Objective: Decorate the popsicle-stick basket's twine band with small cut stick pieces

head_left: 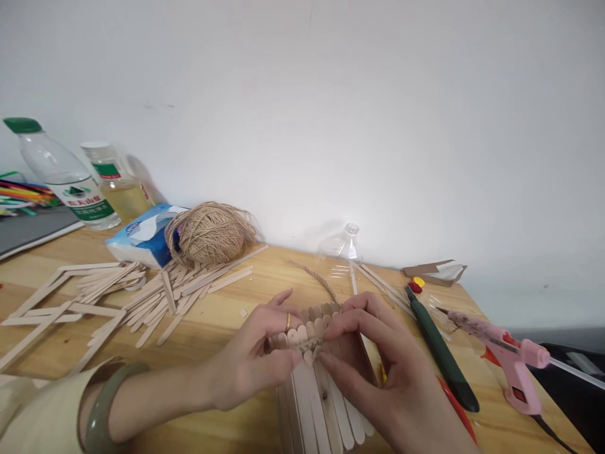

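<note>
A box-like piece made of wooden craft sticks (pixel 314 407) with rounded ends stands in front of me. A short stretch of braided twine (pixel 307 345) lies across the upper part of its near side. With thumb in front and fingers behind, my left hand (pixel 250 359) grips the stick piece and presses near the braid's left part. My right hand (pixel 387 353) pinches the braid between thumb and fingertips close to the middle. Behind the piece, a braided tail (pixel 317 277) runs back over the table.
Loose craft sticks (pixel 151 302) and a twine ball (pixel 212 232) lie left, beside a tissue pack (pixel 144 234) and bottles (pixel 78 183). On the right are a dark green cutter (pixel 442 350), a pink glue gun (pixel 513 359) with cord, and a cut bottle top (pixel 347 243).
</note>
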Demonstrator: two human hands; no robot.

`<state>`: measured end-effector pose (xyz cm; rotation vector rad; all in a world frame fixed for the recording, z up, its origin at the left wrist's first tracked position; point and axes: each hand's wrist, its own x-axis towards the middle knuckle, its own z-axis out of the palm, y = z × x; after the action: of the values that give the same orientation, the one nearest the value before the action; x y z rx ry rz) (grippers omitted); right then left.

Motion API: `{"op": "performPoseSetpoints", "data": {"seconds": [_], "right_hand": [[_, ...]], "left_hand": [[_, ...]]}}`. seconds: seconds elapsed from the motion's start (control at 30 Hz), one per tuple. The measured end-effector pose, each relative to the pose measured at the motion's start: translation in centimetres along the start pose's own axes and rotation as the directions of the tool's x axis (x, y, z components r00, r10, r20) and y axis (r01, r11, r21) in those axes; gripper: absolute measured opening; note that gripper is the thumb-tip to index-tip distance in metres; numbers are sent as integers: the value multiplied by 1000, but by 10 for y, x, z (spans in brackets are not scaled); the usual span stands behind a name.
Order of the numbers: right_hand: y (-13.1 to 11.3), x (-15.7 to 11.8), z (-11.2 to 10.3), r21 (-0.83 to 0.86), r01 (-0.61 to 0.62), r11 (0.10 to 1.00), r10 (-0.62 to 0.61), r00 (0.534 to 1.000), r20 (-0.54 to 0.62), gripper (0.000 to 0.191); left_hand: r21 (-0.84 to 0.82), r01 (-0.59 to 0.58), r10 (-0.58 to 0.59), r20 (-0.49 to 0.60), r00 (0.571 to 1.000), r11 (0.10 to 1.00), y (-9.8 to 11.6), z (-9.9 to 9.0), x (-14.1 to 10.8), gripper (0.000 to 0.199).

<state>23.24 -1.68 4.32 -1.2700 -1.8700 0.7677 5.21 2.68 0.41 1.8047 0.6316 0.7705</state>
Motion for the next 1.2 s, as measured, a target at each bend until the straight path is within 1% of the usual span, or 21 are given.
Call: {"op": "performPoseSetpoints", "data": {"seconds": [0.13, 0.23, 0.5, 0.67, 0.73, 1.0, 1.2], "right_hand": [[0, 0, 4, 6, -24, 1000, 24, 1000, -20, 10], [-1, 0, 5, 37, -40, 999, 41, 999, -22, 9], [-2, 0, 5, 88, -52, 995, 52, 999, 3, 10], [-1, 0, 3, 72, -44, 996, 41, 998, 48, 11], [-1, 1, 2, 61, -45, 997, 41, 997, 60, 10], [2, 1, 3, 100, -60, 993, 53, 996, 69, 10], [0, 1, 2, 74, -58, 996, 52, 995, 81, 12]], "left_hand": [[20, 7, -7, -16, 1000, 1000, 2, 2, -2, 26], [27, -5, 6, -46, 999, 1000, 2, 3, -3, 22], [17, -50, 51, -75, 996, 999, -6, 3, -8, 20], [-4, -51, 50, -72, 996, 999, -5, 3, -7, 21], [-9, -54, 53, -53, 997, 999, -4, 3, -7, 21], [-11, -44, 43, -64, 997, 999, -6, 4, -7, 20], [-7, -63, 62, -61, 996, 998, -7, 4, -7, 18]]}}
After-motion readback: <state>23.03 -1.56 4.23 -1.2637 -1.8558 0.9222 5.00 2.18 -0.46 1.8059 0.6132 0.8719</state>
